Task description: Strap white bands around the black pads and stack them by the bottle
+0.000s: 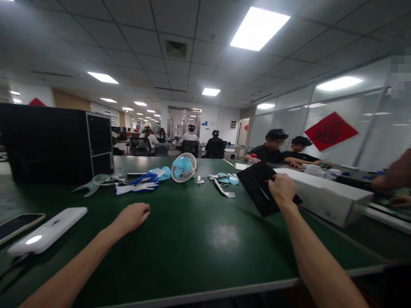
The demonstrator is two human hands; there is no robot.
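My right hand (283, 186) grips the edge of a thin black rectangular panel (255, 186), tilted above the right side of the table. A pale line or slot shows on its face; its exact kind is unclear. Curled into a loose fist, my left hand (131, 217) rests on the green tabletop (180, 244) with nothing showing in it. Beyond it lie blue and white gloves (138, 185) and a small white fan (183, 167) with light-blue blades. A silver strip (224, 190) and light-blue pieces (233, 179) lie left of the panel.
A black computer tower (48, 145) stands at the left behind clear fan blades (93, 186). Nearer are a white power bank (48, 231) and a phone (19, 226). A long white box (327, 196) borders the right side. Co-workers sit beyond; another person's blurred arm (394, 175) reaches in.
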